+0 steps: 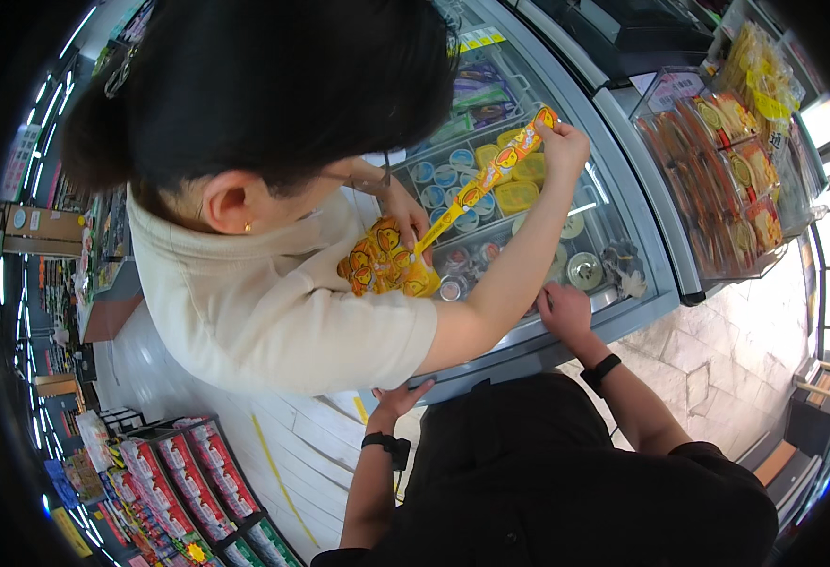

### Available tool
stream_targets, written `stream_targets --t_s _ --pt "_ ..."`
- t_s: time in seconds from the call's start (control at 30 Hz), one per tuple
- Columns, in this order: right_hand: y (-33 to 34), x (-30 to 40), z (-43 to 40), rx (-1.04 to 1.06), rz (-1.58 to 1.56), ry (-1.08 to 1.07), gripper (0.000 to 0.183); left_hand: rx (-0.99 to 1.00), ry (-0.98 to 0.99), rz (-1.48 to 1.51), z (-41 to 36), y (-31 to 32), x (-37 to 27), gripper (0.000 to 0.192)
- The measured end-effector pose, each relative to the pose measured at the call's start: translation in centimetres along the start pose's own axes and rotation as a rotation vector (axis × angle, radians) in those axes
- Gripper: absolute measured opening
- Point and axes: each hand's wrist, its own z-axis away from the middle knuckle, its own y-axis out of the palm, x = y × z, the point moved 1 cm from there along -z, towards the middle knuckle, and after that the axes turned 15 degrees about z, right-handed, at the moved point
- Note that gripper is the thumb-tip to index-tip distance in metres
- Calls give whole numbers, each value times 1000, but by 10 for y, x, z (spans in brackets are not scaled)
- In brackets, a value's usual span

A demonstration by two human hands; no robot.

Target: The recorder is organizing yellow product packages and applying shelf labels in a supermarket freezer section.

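My left hand [399,400] rests on the near edge of a glass-topped display freezer [471,365], holding nothing. My right hand [566,312] touches the freezer's near rim farther right, its fingers partly curled, with nothing seen in it. Another person in a cream short-sleeved top [266,319] leans across the freezer from the left. One of that person's hands holds up the end of a long yellow printed strip of packets [489,173]; the other hand rests by a yellow printed bag [386,262] at the strip's lower end. Under the glass lie yellow tubs [517,197] and round blue-lidded cups [447,176].
A clear rack of packaged snacks [730,163] stands at the right, beyond the freezer. Shelves of red and white packets [167,482] are at the lower left. The other person's head and arm lie close in front of me. Pale floor tiles [705,354] show at the right.
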Motion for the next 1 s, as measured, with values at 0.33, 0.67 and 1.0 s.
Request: stream_targets --t_s 0.33,0.67,1.0 --pt "3 1 -2 1 -50 -24 20 2234 -1522 2798 37 -3 -410 33" --pt "3 -4 1 82 2 32 22 2436 -1840 2650 50 11 -431 5" --pt "2 -5 0 99 -19 38 24 2498 -1816 2555 46 17 -423 8"
